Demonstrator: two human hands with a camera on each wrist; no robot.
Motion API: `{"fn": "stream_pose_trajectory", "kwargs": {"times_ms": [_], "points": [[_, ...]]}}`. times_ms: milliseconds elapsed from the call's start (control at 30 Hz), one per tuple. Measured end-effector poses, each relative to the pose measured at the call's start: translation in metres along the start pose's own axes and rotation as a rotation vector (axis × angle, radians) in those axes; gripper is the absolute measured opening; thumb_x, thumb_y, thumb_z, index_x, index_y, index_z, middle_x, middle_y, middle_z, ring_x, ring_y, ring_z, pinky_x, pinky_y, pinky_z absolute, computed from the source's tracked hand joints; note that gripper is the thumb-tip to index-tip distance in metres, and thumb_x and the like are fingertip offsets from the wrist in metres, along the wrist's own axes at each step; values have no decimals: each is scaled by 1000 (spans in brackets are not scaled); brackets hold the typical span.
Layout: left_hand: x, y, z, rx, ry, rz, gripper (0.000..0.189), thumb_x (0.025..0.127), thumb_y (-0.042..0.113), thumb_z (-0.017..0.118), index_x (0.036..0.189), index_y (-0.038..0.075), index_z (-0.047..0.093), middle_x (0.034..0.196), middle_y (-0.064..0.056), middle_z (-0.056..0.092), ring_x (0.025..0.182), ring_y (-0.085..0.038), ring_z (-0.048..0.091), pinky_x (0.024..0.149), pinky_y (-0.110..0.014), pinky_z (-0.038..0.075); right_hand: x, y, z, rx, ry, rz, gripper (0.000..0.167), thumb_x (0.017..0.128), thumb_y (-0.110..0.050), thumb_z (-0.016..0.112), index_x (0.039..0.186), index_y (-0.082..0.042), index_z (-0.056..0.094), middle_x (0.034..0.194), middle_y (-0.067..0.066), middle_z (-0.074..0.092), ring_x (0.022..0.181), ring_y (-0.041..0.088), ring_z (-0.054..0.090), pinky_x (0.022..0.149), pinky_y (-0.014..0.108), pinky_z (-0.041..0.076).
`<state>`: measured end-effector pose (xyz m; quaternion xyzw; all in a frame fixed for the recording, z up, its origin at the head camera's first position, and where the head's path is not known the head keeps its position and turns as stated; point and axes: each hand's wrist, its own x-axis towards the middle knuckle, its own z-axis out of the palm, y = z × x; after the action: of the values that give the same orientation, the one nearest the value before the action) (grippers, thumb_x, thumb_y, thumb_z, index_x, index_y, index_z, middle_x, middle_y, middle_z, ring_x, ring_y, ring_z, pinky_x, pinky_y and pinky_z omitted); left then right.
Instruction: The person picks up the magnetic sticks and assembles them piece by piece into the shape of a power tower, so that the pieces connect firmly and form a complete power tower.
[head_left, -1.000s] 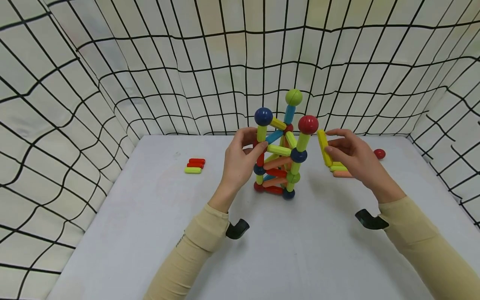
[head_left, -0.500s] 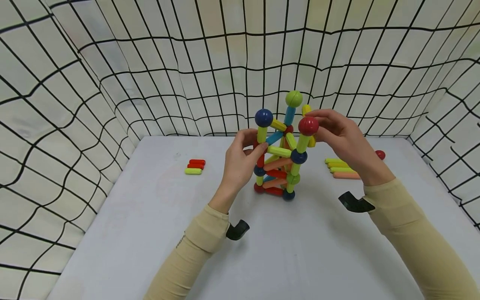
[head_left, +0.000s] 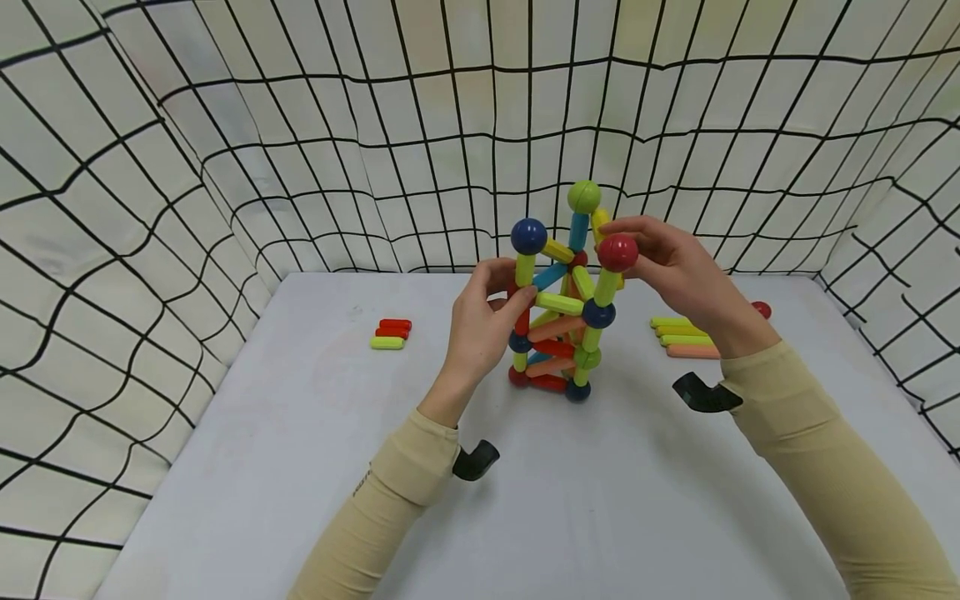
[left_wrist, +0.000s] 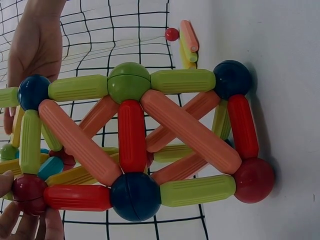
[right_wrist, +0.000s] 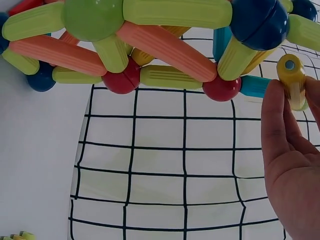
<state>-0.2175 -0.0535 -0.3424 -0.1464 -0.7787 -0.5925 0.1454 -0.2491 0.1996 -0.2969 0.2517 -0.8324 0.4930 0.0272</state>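
A tower of coloured magnetic rods and balls (head_left: 558,303) stands upright on the white table. My left hand (head_left: 483,321) grips its left column; in the left wrist view those fingers lie around a red ball (left_wrist: 29,194). Between thumb and fingers of my right hand (head_left: 678,271) is a yellow magnetic rod (right_wrist: 292,77), held behind the red top ball (head_left: 618,252) and partly covered by it. The rod's upper end is close to the green top ball (head_left: 584,197). A blue ball (head_left: 528,237) tops the left column.
Two red rods and a lime rod (head_left: 387,342) lie to the left. Several yellow, lime and orange rods (head_left: 692,352) lie at the right, with a loose red ball (head_left: 762,310) beyond. Black netting (head_left: 420,158) borders the table's back and sides.
My right hand has carried the yellow rod left and up from beside the tower to behind the red top ball, close to the green one. The left hand keeps its grip.
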Motion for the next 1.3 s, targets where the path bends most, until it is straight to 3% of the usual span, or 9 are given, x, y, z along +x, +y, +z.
{"fn": "stream_pose_trajectory", "kwargs": {"times_ms": [267, 867, 1067, 1300], "points": [[0, 0, 0, 1, 3, 7, 36, 95, 14, 65, 128, 5, 52, 120, -8, 61, 109, -19, 58, 90, -30, 52, 2, 2, 0, -17, -21, -32, 36, 101, -20, 54, 137, -15, 55, 127, 8, 60, 104, 22, 59, 87, 28, 48], [-1, 1, -1, 6, 2, 5, 36, 95, 15, 65, 127, 5, 52, 119, -8, 62, 110, -20, 58, 90, -31, 52, 5, 10, 6, 69, -87, -98, 42, 99, -7, 56, 140, -12, 49, 134, 8, 52, 118, 24, 54, 99, 28, 46], [-2, 0, -2, 5, -15, -5, 35, 95, 16, 65, 126, 5, 54, 120, -8, 62, 110, -19, 58, 91, -30, 52, -10, 11, 2, 77, -109, -38, 51, 98, -7, 57, 145, -14, 39, 136, 8, 50, 118, 23, 54, 94, 24, 49], [-3, -4, -3, 40, -76, -11, 37, 95, 17, 65, 130, 7, 55, 119, -6, 62, 111, -18, 58, 94, -29, 50, -31, 14, 7, -18, -174, 30, 56, 90, -7, 70, 135, -1, 37, 117, 11, 49, 100, 22, 56, 82, 20, 52]]}}
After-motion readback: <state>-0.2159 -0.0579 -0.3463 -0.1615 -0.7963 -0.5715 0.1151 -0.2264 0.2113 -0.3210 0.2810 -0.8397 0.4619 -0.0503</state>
